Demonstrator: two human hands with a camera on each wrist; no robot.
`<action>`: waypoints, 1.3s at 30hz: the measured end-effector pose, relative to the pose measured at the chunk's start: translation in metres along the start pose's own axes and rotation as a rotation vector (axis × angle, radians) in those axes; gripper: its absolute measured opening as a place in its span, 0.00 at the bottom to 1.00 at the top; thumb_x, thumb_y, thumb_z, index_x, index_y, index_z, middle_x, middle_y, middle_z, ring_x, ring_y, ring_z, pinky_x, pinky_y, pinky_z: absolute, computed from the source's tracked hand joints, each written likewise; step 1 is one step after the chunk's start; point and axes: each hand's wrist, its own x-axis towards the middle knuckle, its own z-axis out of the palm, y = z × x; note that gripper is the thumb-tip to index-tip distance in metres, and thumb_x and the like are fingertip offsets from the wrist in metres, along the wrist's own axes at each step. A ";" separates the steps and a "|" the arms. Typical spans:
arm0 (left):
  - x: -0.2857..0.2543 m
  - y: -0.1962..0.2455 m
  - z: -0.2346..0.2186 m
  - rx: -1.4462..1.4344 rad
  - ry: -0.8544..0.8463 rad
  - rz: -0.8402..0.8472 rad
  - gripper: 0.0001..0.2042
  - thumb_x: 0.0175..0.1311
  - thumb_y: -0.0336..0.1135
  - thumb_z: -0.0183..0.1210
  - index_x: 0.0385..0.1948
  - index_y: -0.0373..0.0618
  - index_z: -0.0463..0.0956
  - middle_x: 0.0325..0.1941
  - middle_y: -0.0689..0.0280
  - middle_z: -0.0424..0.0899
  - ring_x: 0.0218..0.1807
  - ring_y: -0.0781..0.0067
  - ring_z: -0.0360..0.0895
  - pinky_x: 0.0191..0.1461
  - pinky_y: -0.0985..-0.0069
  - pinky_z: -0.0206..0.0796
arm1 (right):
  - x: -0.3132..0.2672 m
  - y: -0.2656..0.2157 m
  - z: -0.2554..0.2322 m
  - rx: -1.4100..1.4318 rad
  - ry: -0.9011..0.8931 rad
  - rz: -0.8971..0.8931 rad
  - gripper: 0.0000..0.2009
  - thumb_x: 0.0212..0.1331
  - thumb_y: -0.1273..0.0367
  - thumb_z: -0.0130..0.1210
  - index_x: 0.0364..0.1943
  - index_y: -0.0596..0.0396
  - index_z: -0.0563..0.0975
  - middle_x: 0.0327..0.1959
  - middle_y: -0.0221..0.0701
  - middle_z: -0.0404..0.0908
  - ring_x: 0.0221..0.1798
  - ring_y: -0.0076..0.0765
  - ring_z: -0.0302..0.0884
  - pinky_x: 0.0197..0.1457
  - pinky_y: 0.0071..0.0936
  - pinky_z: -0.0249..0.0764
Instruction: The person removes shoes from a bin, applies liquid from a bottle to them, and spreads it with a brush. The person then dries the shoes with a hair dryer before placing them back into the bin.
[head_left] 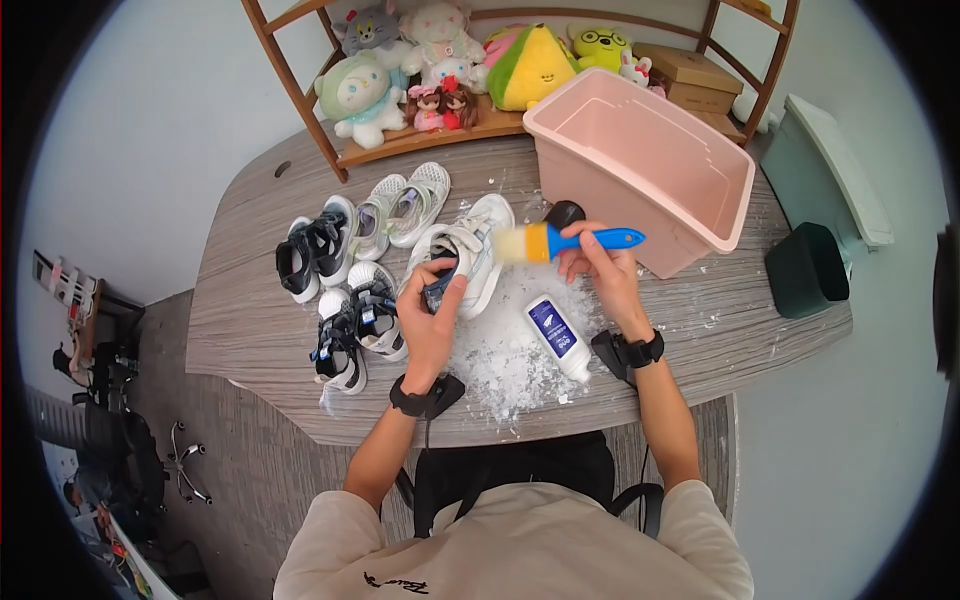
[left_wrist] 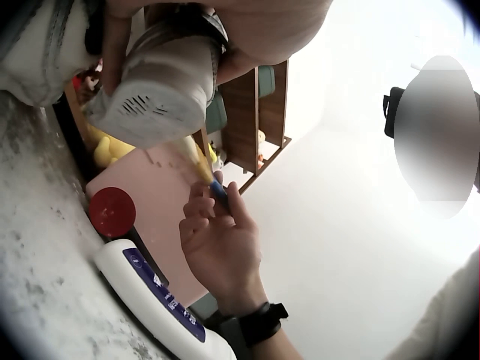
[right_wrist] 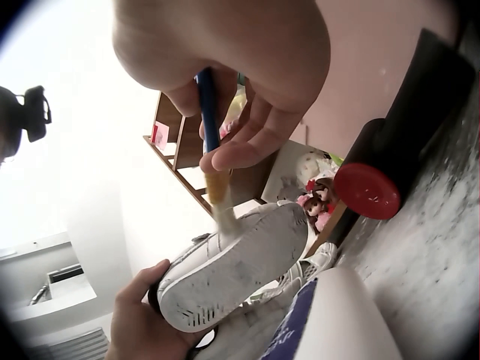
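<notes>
My left hand [head_left: 430, 325] grips a white shoe [head_left: 487, 270] by its heel end, thumb and fingers at the dark-lined opening. The shoe is raised and tilted, with its smudged sole side facing right. In my right hand [head_left: 608, 275] is a flat brush [head_left: 540, 242] with a blue handle and yellow collar, pinched between thumb and fingers. Its pale bristles [right_wrist: 226, 222] touch the shoe's upper just above the sole edge. Another white shoe [left_wrist: 37, 56] lies beside the held one, partly hidden. Below the brush lies a white bottle [head_left: 557, 338] with a purple label.
White residue [head_left: 500, 375] covers the table [head_left: 250, 330] in front. Several shoes [head_left: 335, 240] stand in pairs at the left. A black object with a red round end [right_wrist: 367, 191] lies near the pink bin [head_left: 690, 225]. A shelf [head_left: 390, 150] with plush toys stands behind.
</notes>
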 end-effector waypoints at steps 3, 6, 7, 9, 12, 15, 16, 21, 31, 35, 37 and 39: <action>0.001 -0.003 0.002 -0.040 0.014 0.042 0.09 0.66 0.29 0.64 0.30 0.36 0.72 0.48 0.61 0.82 0.44 0.81 0.71 0.52 0.81 0.63 | -0.004 -0.003 0.011 0.024 -0.112 0.067 0.15 0.75 0.61 0.49 0.48 0.62 0.77 0.37 0.36 0.82 0.32 0.28 0.82 0.33 0.24 0.77; 0.000 0.001 0.000 -0.009 0.021 -0.020 0.08 0.66 0.30 0.63 0.33 0.35 0.75 0.47 0.63 0.82 0.44 0.81 0.71 0.52 0.81 0.63 | -0.008 -0.006 0.017 0.041 -0.215 0.125 0.16 0.76 0.60 0.49 0.48 0.62 0.76 0.35 0.36 0.82 0.32 0.30 0.82 0.34 0.24 0.77; -0.001 0.000 -0.001 -0.007 0.020 -0.019 0.08 0.66 0.30 0.63 0.33 0.35 0.75 0.47 0.63 0.82 0.44 0.81 0.71 0.52 0.81 0.63 | -0.008 -0.007 0.016 0.027 -0.216 0.129 0.16 0.75 0.61 0.49 0.49 0.62 0.76 0.36 0.36 0.82 0.32 0.29 0.82 0.34 0.24 0.77; 0.000 -0.006 -0.001 -0.038 0.018 -0.014 0.08 0.67 0.31 0.63 0.38 0.34 0.77 0.45 0.66 0.81 0.43 0.82 0.71 0.51 0.82 0.62 | -0.005 -0.008 0.016 0.009 -0.219 0.128 0.16 0.75 0.61 0.49 0.50 0.62 0.76 0.36 0.36 0.82 0.32 0.29 0.82 0.34 0.23 0.77; 0.000 0.001 -0.001 -0.019 0.034 -0.012 0.08 0.67 0.31 0.63 0.37 0.34 0.77 0.44 0.67 0.81 0.43 0.82 0.71 0.51 0.82 0.62 | -0.002 -0.005 0.014 0.023 -0.082 0.105 0.14 0.74 0.63 0.52 0.50 0.60 0.79 0.40 0.35 0.82 0.32 0.26 0.82 0.31 0.21 0.77; 0.001 -0.005 -0.003 -0.028 0.044 -0.014 0.08 0.66 0.31 0.63 0.38 0.34 0.77 0.44 0.66 0.81 0.43 0.82 0.70 0.51 0.82 0.62 | 0.001 -0.003 0.007 -0.034 0.098 0.013 0.14 0.74 0.62 0.52 0.50 0.59 0.79 0.39 0.35 0.82 0.33 0.25 0.81 0.31 0.20 0.76; 0.001 -0.003 -0.003 -0.031 0.046 -0.009 0.08 0.66 0.31 0.63 0.38 0.34 0.77 0.44 0.66 0.81 0.43 0.82 0.70 0.51 0.82 0.62 | 0.003 -0.004 0.007 -0.037 0.095 0.009 0.14 0.74 0.62 0.52 0.50 0.59 0.79 0.39 0.35 0.82 0.33 0.25 0.81 0.31 0.20 0.76; 0.000 0.000 -0.003 -0.041 0.027 -0.004 0.08 0.66 0.30 0.64 0.36 0.34 0.77 0.47 0.63 0.83 0.46 0.80 0.73 0.54 0.80 0.63 | 0.002 0.000 -0.001 -0.014 0.263 0.016 0.18 0.75 0.57 0.48 0.40 0.59 0.77 0.34 0.33 0.80 0.33 0.23 0.79 0.35 0.22 0.75; -0.005 0.008 0.004 0.072 0.015 0.132 0.10 0.53 0.26 0.73 0.34 0.34 0.83 0.52 0.56 0.83 0.53 0.68 0.79 0.56 0.74 0.69 | -0.004 -0.012 0.028 -0.021 -0.048 0.258 0.20 0.78 0.56 0.42 0.50 0.61 0.75 0.36 0.34 0.79 0.33 0.28 0.81 0.40 0.25 0.77; -0.015 0.011 0.009 0.123 -0.022 0.210 0.14 0.46 0.25 0.77 0.35 0.37 0.85 0.53 0.57 0.83 0.55 0.66 0.79 0.56 0.73 0.71 | -0.011 -0.028 0.046 -0.056 -0.055 0.306 0.21 0.78 0.56 0.42 0.63 0.56 0.72 0.43 0.34 0.78 0.32 0.24 0.79 0.39 0.21 0.75; -0.012 0.011 0.012 0.114 -0.028 0.249 0.15 0.45 0.25 0.78 0.36 0.39 0.86 0.53 0.59 0.83 0.55 0.66 0.80 0.55 0.73 0.72 | -0.009 -0.028 0.040 -0.025 -0.081 0.364 0.23 0.77 0.56 0.45 0.70 0.49 0.67 0.47 0.33 0.77 0.30 0.21 0.78 0.36 0.17 0.72; -0.011 0.007 0.010 0.105 -0.037 0.255 0.15 0.45 0.25 0.78 0.36 0.39 0.86 0.53 0.59 0.83 0.55 0.65 0.80 0.56 0.73 0.72 | -0.008 -0.031 0.039 -0.109 -0.077 0.357 0.24 0.77 0.56 0.46 0.71 0.48 0.67 0.47 0.33 0.77 0.29 0.20 0.78 0.34 0.16 0.71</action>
